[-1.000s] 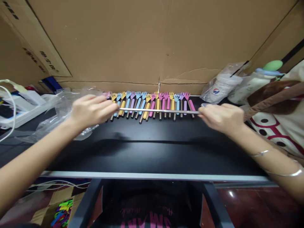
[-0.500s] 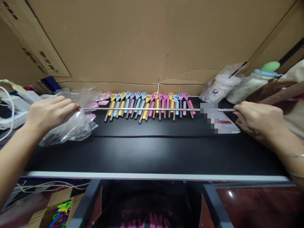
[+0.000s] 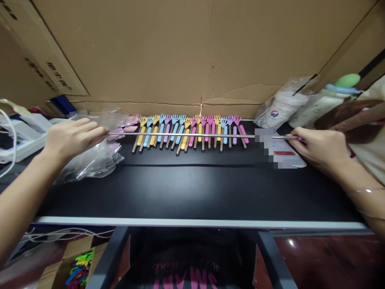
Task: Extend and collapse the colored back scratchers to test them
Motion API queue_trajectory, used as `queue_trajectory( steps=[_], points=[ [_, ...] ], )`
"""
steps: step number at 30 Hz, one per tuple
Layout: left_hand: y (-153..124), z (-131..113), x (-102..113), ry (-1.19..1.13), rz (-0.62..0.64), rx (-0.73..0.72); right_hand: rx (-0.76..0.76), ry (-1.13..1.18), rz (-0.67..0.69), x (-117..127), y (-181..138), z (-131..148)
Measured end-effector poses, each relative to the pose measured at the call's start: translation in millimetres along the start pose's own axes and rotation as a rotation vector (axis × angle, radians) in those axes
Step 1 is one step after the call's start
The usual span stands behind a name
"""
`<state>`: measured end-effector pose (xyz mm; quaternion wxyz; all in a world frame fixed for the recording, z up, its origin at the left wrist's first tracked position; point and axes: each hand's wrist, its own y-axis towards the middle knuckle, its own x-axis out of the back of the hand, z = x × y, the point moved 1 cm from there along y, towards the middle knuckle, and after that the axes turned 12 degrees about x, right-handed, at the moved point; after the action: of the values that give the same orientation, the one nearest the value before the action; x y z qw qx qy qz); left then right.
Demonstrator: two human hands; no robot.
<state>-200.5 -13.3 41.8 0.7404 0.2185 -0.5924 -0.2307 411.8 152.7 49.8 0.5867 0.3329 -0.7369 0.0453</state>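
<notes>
A long, thin metal rod, an extended telescopic back scratcher (image 3: 180, 135), spans level above the black table between my two hands. My left hand (image 3: 76, 136) is closed around its left end. Around the right end, my right hand (image 3: 321, 150) is closed too, and a bit of pink shows at its fingers. Behind the rod lies a row of short back scratchers (image 3: 191, 137) with claw heads in yellow, blue, purple and pink. Their claws point to the back and their metal ends point toward me. Both ends of the held one are mostly hidden by my fingers.
Clear plastic bags (image 3: 90, 160) lie at left near a white power strip (image 3: 24, 146). A phone (image 3: 288, 154), a bagged cup (image 3: 278, 110) and a bottle (image 3: 331, 102) stand or lie at right. Cardboard (image 3: 180, 52) walls the back. Below left is an open box (image 3: 57, 269).
My two hands have come slightly closer together, and the stretch of rod showing between them is a little shorter. The row of back scratchers has not moved.
</notes>
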Motion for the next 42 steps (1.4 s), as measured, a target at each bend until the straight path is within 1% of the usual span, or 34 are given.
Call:
queue_trajectory(
  steps=[3, 5, 8, 9, 10, 13, 14, 16, 20, 23, 25, 27, 32, 36, 38, 39, 41, 42],
  points=[
    [2, -9, 1, -0.044, 0.0, 0.021, -0.047, -0.017, -0.016, 1, 0, 1],
    [4, -21, 3, -0.084, -0.009, 0.017, -0.067, -0.013, -0.009, 7, 3, 9],
    [13, -50, 6, -0.094, -0.027, -0.044, -0.114, -0.061, -0.039, 18, 15, 36],
    [17, -61, 6, -0.086, -0.032, -0.07, -0.141, -0.106, -0.092, 22, 20, 48],
    [22, -73, 7, -0.077, -0.021, -0.092, -0.12, -0.126, -0.129, 25, 26, 60],
    [38, -109, 11, -0.081, -0.022, -0.127, 0.034, -0.11, -0.243, 31, 40, 99],
    [42, -121, 12, -0.091, -0.02, -0.129, 0.063, -0.106, -0.293, 32, 43, 111],
    [47, -144, 16, -0.124, -0.003, -0.154, 0.137, -0.087, -0.336, 35, 46, 136],
    [46, -186, 19, -0.163, 0.016, -0.246, 0.283, -0.027, -0.268, 42, 46, 186],
    [42, -205, 18, -0.165, -0.018, -0.309, 0.379, 0.02, -0.209, 47, 45, 215],
    [42, -209, 17, -0.159, -0.053, -0.323, 0.403, 0.031, -0.188, 48, 46, 223],
    [43, -207, 18, -0.148, -0.066, -0.323, 0.426, 0.026, -0.199, 48, 47, 223],
    [47, -202, 24, -0.131, -0.029, -0.328, 0.511, -0.034, -0.258, 47, 48, 214],
    [49, -199, 29, -0.099, -0.092, -0.35, 0.531, -0.121, -0.31, 50, 46, 201],
    [50, -187, 29, -0.032, -0.135, -0.342, 0.507, -0.173, -0.329, 50, 46, 185],
    [51, -177, 29, 0.009, -0.149, -0.337, 0.485, -0.199, -0.327, 49, 45, 173],
    [52, -148, 26, 0.09, -0.172, -0.344, 0.425, -0.25, -0.289, 44, 43, 142],
    [52, -130, 24, 0.129, -0.184, -0.325, 0.376, -0.275, -0.262, 40, 40, 124]
  ],
)
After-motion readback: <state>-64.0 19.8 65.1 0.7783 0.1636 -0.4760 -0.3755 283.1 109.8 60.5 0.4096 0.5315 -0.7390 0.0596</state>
